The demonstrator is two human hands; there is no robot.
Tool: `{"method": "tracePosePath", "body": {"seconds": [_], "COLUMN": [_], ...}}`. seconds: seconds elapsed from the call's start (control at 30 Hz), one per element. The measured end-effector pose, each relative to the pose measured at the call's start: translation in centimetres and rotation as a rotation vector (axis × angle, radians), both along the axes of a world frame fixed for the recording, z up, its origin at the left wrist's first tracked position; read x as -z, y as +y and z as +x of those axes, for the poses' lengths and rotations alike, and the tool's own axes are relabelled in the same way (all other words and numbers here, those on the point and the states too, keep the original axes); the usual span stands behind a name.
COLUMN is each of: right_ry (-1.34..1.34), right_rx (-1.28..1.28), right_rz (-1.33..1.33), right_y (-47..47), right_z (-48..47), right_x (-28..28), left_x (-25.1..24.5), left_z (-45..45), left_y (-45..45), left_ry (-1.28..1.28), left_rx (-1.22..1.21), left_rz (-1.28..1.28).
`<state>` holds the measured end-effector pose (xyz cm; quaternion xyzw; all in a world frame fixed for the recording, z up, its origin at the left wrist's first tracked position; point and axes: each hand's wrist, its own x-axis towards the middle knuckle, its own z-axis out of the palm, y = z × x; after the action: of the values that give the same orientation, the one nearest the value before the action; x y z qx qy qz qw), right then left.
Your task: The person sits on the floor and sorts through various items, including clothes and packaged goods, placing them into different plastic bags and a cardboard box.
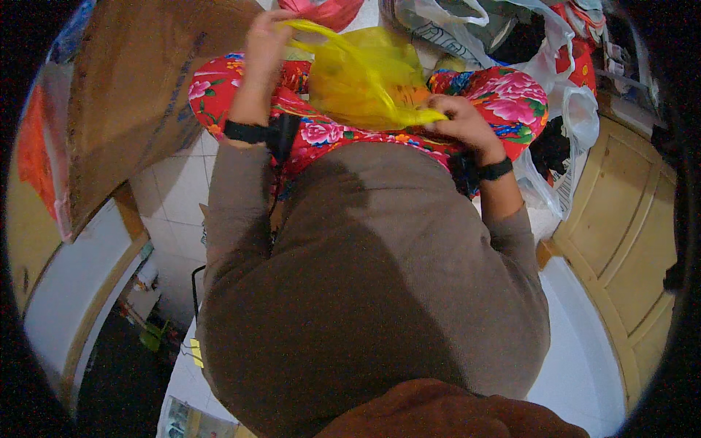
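Observation:
A yellow plastic bag [361, 76], thin and partly see-through, lies over my lap on red floral trousers [323, 133]. Something orange shows faintly through its side, too blurred to name. My left hand [267, 41] is raised at the bag's far left and grips a stretched yellow strip that looks like its handle. Pinched in the fingers of my right hand [463, 121] is a twisted yellow end of the bag, near my right thigh. Dark bands circle both wrists.
A large cardboard sheet or box [137, 71] stands at my left. White plastic bags [578, 117] with dark contents sit at my right, before a wooden panelled door [619, 219]. A red plastic bag [323, 11] lies beyond my hands on the tiled floor [175, 186].

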<state>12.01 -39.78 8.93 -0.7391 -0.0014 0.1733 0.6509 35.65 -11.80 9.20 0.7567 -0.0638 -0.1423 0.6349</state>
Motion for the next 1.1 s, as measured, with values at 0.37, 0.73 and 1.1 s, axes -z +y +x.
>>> {"method": "tracePosePath", "body": {"seconds": [0.37,0.73,1.1], "right_ry": [-0.110,-0.147,0.014], "right_rx": [-0.426,-0.083,-0.801], "right_rz": [0.112,-0.108,-0.476], "right_y": [3.0,0.9,7.2], "right_z": [-1.5,5.0,7.5], "right_x": [-5.4,-6.0,-0.8], "left_x": [-1.5,-8.5,-10.2], "left_z": [-1.1,-10.2,-12.1], "left_y": [-1.8,2.5,4.8], "left_ry": [0.300,0.065,-0.011], "left_rx": [0.115,1.322,1.301], "left_rz": [-0.508,0.267,0.391]}}
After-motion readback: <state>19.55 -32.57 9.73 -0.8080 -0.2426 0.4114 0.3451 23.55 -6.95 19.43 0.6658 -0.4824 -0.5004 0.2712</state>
